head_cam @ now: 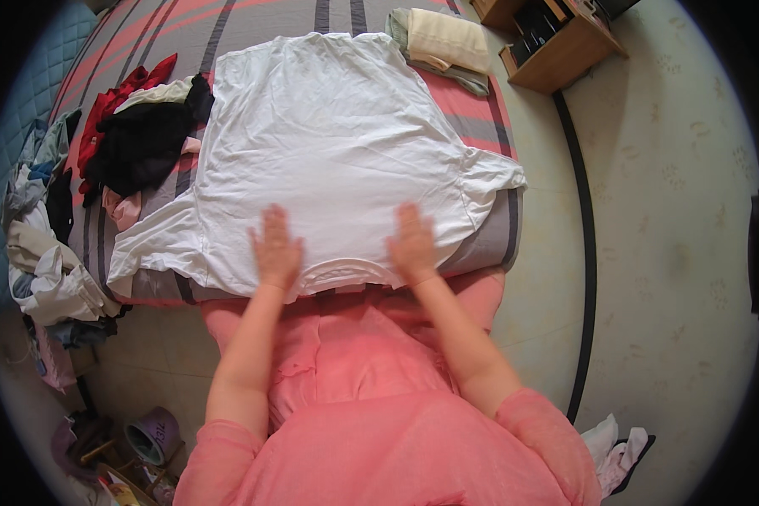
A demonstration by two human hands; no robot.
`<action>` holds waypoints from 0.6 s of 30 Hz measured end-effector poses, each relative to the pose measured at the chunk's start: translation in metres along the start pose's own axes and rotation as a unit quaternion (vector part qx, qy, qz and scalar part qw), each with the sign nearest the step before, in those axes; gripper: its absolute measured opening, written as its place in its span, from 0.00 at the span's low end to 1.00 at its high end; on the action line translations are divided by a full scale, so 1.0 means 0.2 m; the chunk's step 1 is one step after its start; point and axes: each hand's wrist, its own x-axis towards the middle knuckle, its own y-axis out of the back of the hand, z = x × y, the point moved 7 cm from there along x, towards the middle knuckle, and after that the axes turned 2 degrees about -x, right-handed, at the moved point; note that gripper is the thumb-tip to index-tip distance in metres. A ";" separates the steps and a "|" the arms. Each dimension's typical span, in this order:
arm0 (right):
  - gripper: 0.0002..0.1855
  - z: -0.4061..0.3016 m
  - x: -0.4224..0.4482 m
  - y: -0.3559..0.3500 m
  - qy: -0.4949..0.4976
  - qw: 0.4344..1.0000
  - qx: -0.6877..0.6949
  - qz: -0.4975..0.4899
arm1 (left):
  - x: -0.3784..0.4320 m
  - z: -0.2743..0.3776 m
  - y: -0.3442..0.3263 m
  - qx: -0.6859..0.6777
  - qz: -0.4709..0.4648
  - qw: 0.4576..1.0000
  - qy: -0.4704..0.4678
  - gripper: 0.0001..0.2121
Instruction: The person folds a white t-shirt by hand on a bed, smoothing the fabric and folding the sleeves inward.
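A white T-shirt [329, 145] lies spread on the bed [487, 246], its neckline towards me and its hem at the far side. Both sleeves stretch out to the sides, and the cloth shows creases. My left hand [277, 246] is over the shirt just left of the collar, blurred, with fingers pointing away from me. On the collar's other side, my right hand [412, 243] is similarly flat and blurred. Neither hand grips the cloth; whether the palms press on it is hard to tell.
Left of the shirt lies a heap of black [142, 148] and red clothes [101, 114]. More crumpled garments [57, 265] hang over the bed's left edge. Folded cloths [449, 41] rest at the far right corner. A wooden cabinet [563, 50] stands beyond; a purple bucket [154, 435] is on the lower left.
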 end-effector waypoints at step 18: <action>0.35 0.15 -0.12 0.11 -0.048 0.998 -0.048 0.004 | -0.04 -0.16 0.01 0.047 -0.010 0.996 0.073 0.34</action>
